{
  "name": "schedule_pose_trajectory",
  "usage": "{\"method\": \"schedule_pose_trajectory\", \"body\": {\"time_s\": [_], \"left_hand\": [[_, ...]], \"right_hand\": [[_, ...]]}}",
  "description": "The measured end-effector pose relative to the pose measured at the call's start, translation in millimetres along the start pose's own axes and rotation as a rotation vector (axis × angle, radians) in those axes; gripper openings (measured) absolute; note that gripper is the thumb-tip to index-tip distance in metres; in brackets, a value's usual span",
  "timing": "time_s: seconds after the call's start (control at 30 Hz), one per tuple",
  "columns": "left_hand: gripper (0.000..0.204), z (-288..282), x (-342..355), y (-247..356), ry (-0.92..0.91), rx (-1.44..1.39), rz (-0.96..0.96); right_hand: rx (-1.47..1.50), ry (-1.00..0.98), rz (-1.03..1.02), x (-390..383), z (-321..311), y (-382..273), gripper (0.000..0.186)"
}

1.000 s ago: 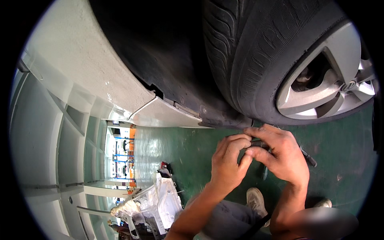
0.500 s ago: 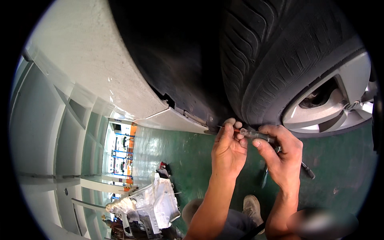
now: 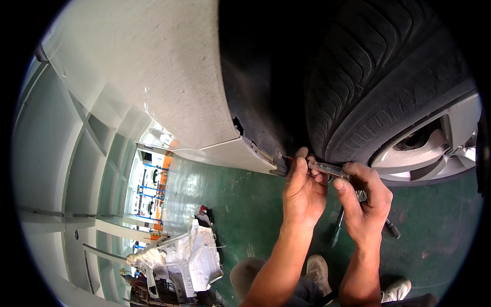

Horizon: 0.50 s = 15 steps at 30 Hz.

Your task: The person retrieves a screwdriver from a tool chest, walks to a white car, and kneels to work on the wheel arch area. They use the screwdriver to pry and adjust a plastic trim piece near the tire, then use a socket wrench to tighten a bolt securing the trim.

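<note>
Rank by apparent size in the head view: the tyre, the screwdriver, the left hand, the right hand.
1. tyre
2. left hand and right hand: they look alike, so unranked.
3. screwdriver, thin and partly covered.

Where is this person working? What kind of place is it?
Most likely a car repair workshop. A car's tyre and white body panel hang above a green painted floor, and both hands, left hand and right hand, work a slim tool at the wheel arch.

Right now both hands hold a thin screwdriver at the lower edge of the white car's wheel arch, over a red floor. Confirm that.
Not quite: the floor is green, not red, as the head view shows. The rest stands: the left hand and right hand hold the thin screwdriver at the lower edge of the white car's wheel arch.
</note>
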<state>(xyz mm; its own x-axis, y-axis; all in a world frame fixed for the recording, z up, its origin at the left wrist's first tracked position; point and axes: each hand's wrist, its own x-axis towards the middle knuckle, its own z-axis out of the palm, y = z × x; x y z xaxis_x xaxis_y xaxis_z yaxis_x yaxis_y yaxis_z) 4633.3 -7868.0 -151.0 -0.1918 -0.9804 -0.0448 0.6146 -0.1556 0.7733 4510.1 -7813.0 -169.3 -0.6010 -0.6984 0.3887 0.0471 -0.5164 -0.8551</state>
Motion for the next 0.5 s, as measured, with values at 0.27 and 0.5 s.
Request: {"method": "schedule_pose_trajectory", "body": {"time_s": [0.27, 0.5], "left_hand": [[0.027, -0.1, 0.4, -4.8, 0.028, -0.101, -0.009], [0.024, 2.1, 0.1, -4.5, -0.011, -0.092, 0.003]], "right_hand": [[-0.010, -0.013, 0.027, -2.1, 3.3, -0.1, 0.024], [0.009, -0.012, 0.005, 0.5, 3.4, 1.6, 0.021]]}}
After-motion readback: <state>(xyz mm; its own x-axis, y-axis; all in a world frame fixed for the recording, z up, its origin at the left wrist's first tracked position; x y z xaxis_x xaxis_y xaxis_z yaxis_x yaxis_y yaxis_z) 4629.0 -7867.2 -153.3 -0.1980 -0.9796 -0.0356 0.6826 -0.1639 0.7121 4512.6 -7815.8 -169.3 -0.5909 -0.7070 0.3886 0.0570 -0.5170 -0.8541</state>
